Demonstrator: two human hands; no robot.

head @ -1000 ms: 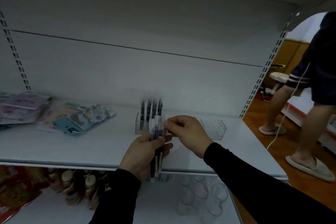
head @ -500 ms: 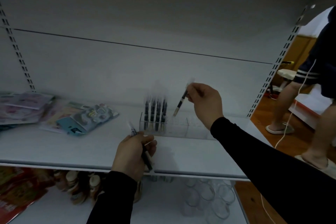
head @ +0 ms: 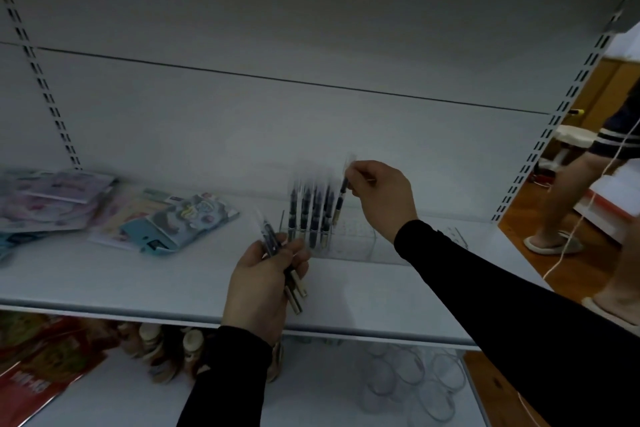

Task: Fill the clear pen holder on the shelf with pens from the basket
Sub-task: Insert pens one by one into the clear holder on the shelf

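Your clear pen holder [head: 349, 236] stands on the white shelf [head: 173, 274], toward its back, and everything below is placed from it. A block of dark pens [head: 310, 215] already stands upright in its left end; the right end looks unfilled, its small openings faintly visible through the top.

Above the holder, just right of that block, your right hand [head: 381, 198] pinches a single pen [head: 341, 199] near its top, tip down and tilted slightly. I judge this to be the insertion step. Straighten the pen to vertical over the nearest free opening beside the filled rows, lower it until the tip finds the hole, and only then loosen your fingers. Keep your knuckles off the standing pens; the holder looks light and could slide.

In front of the holder, nearer the shelf edge, your left hand [head: 263, 284] is wrapped round a spare bundle of pens [head: 284, 267], fanned out above and below the fist. Hold it low so it stays out of the way.

The holder is see-through plastic, hard to read against the pale shelf, so aim by the dark pens rather than its edges.
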